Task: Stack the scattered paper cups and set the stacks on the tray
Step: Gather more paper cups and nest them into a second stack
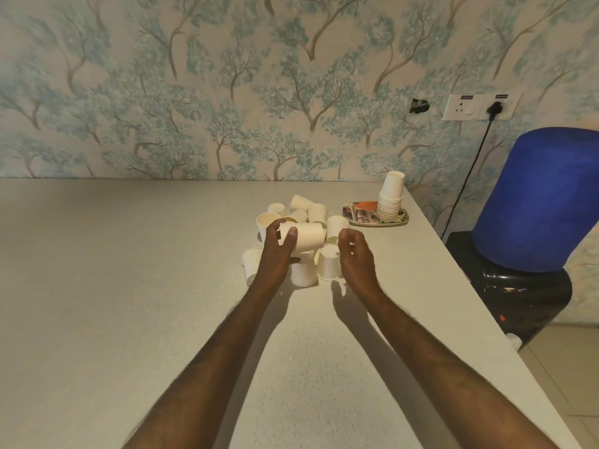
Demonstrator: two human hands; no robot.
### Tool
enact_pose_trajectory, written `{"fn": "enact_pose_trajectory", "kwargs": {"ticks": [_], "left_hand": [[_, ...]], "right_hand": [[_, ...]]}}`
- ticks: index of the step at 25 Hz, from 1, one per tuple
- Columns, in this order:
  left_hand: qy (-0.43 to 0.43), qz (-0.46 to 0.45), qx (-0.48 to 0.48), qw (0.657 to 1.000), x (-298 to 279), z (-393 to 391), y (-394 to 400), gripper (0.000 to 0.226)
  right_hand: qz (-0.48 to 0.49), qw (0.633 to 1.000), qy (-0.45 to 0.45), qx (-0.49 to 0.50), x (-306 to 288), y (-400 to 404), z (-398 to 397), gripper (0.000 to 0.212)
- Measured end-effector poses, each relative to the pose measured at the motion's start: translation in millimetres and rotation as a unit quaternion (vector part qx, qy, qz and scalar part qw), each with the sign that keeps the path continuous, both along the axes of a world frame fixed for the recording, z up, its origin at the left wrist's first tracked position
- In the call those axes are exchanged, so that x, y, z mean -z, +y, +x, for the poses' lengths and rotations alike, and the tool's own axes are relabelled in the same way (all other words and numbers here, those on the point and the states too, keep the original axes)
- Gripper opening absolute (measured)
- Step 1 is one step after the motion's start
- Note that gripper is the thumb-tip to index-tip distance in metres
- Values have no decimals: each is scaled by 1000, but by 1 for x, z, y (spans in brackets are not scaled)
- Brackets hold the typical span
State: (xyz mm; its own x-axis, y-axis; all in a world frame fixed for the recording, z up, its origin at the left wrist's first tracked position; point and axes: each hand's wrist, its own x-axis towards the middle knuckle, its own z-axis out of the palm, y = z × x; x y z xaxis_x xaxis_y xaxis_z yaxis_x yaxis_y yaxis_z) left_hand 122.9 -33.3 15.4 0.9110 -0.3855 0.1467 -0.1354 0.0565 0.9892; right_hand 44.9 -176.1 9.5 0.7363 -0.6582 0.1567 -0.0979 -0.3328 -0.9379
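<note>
Several white paper cups (316, 212) lie scattered in a cluster mid-table, some upside down, some on their sides. My left hand (275, 251) grips a short stack of nested cups (308, 236) held sideways, rims to the left. My right hand (355, 254) hovers just right of that stack, fingers curled and apart, holding nothing, above an upside-down cup (329, 262). A tall stack of cups (390, 197) stands upside down on the patterned tray (359, 213) at the back right.
The table's right edge (453, 270) runs diagonally close to the tray. Beyond it stands a water dispenser with a blue bottle (538, 202). A wallpapered wall with a socket and cable (479, 106) is behind.
</note>
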Motion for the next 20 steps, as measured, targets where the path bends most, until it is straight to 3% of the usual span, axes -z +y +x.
{"fn": "enact_pose_trajectory", "kwargs": {"ticks": [2,4,6,9,12,16,18,20], "left_hand": [[-5,-5,-21,1000,2,7,7,50],[-11,-6,-25,1000,5,12,11,50],[-14,-7,-29,999,7,15,12,49],[-18,-6,-38,999,8,17,14,47],[-21,-3,-42,999,10,20,18,48],[-22,-2,-48,999,11,24,22,47],[-20,-9,-46,999,11,24,21,47],[-16,-15,-43,999,10,23,17,47]], "right_hand": [[-248,965,82,0,10,-22,5,42],[-416,885,196,-74,16,-36,13,57],[-490,822,258,-136,21,-41,24,66],[-528,792,271,-140,27,-38,38,61],[-533,792,272,-123,31,-35,45,50],[-509,824,230,-98,20,-38,48,49],[-483,852,191,-74,5,-42,45,49],[-406,904,122,-54,-9,-45,38,50]]}}
